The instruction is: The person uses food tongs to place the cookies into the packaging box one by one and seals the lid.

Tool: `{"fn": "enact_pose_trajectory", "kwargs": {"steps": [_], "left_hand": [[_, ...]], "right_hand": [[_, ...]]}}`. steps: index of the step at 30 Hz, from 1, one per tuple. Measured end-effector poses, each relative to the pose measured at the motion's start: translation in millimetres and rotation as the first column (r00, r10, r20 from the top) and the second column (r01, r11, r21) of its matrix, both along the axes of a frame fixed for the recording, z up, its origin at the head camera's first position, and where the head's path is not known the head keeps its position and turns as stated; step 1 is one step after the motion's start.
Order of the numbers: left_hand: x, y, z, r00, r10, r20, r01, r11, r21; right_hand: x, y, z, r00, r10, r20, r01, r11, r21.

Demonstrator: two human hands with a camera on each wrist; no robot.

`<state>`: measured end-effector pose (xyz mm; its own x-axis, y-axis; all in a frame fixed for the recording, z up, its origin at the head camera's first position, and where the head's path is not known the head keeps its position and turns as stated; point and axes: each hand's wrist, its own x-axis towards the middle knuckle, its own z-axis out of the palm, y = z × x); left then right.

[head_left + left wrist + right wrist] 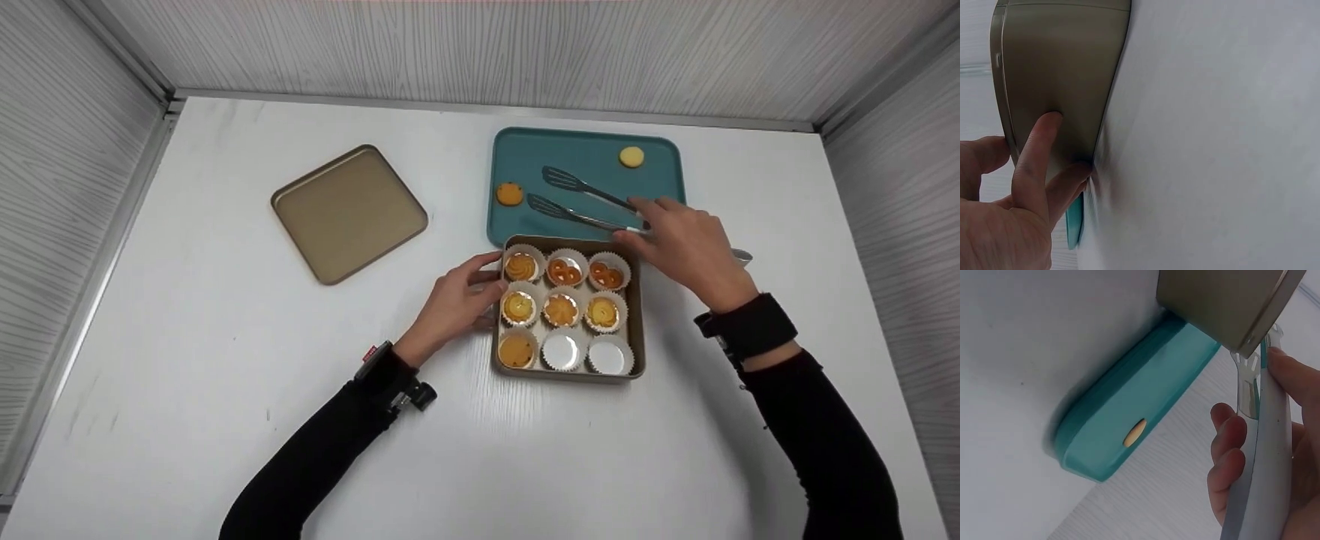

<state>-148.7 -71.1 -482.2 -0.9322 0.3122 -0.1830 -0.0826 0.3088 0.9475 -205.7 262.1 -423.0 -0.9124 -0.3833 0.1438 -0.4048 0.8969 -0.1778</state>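
Note:
My right hand (686,244) holds a pair of serving tongs (589,222) between thumb and fingers. Their slotted tips stand apart over the teal tray (585,142). A round brown cookie (510,194) lies left of the tips, and a pale yellow cookie (631,157) lies toward the tray's back right. My left hand (455,300) touches the left wall of a gold tin (570,376), fingers spread against its side. Rows of white paper cups fill the tin. Several hold cookies; the front middle cup (562,350) and front right cup (610,355) are empty.
A flat gold lid (349,214) lies on the white table (187,337), left of the teal tray. The tin stands right in front of the tray, close to its front edge. Grey wood-grain panels (480,52) enclose the table at the back and sides.

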Motion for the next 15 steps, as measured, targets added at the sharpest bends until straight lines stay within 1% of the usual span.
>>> {"fn": "enact_pose_trajectory", "kwargs": {"steps": [1,6,12,15], "left_hand": [[0.1,-0.2,0.3,1.000,0.000,0.004,0.000,1.000,0.007],[0.2,0.1,1.6,1.000,0.000,0.019,0.000,1.000,0.017],[0.4,0.6,1.1,1.000,-0.008,-0.018,0.007,1.000,-0.025],[0.8,0.2,1.5,1.000,-0.005,-0.016,0.005,1.000,-0.021]], "right_hand": [[-2.8,-3.5,0.7,1.000,0.010,-0.004,-0.010,1.000,0.012],[-16.4,-20.3,2.7,0.998,0.044,0.033,-0.046,0.998,0.044],[-23.9,-32.4,2.7,0.996,0.061,0.071,-0.064,0.997,0.047],[-26.9,-35.9,1.3,0.995,0.061,0.079,-0.064,0.997,0.047]]}}
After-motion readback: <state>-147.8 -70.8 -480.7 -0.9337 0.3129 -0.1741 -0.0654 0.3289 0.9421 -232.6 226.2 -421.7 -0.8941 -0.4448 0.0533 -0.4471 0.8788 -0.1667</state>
